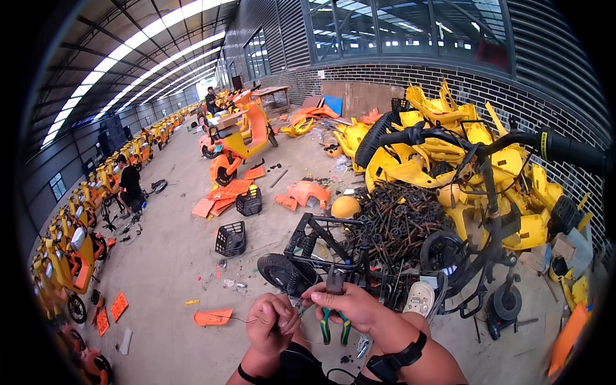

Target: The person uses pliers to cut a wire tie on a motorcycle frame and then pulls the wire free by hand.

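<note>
My right hand is closed around a pair of pliers, jaws up and green handles below the palm. Close beside it, my left hand is closed in a pinch on a thin dark wire, which trails out to the left. A small pinkish bit shows between the two hands, too small to name. Just beyond them stands a stripped black scooter frame with its black rear wheel. The frame's handlebar reaches up on the right.
Behind the frame lie a heap of rusty metal parts and a pile of yellow body panels. A black basket and an orange panel lie on the floor. An orange scooter stands beyond; a person crouches at left by rowed scooters.
</note>
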Motion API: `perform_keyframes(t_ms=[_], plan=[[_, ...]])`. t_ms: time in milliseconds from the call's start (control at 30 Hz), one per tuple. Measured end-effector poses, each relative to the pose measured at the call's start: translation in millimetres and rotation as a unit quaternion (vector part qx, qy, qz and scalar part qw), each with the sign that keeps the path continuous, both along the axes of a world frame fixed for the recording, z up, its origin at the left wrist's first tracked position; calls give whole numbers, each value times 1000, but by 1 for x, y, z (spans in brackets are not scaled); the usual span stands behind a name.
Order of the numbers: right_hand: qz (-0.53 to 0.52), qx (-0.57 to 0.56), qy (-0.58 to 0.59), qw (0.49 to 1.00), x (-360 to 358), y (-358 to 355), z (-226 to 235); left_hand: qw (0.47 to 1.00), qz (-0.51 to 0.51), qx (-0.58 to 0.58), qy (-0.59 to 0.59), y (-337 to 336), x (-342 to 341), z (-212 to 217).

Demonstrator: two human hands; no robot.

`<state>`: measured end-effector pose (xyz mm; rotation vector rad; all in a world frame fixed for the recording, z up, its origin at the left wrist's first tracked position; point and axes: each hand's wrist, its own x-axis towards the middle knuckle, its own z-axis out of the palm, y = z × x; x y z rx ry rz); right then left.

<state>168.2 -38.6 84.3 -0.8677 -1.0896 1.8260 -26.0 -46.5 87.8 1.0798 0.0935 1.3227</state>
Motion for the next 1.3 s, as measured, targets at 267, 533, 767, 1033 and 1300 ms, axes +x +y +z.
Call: perform_keyframes(t_ms=[267,533,767,1033,1300], plan=[[-104,-31,-48,993,11,-4,2,999,33,23,26,7,9,-19],[-107,-18,-93,990,13,-10,3,991,72,12,115,11,17,-12],[-127,-14,-139,982,11,-12,-4,925,137,97,340,8,1,-8],[-107,22,-179,978,4,-14,-13,802,272,134,515,0,-12,-22],[-40,-15,-93,995,-14,-18,-5,837,269,273,390,-7,-20,-15]])
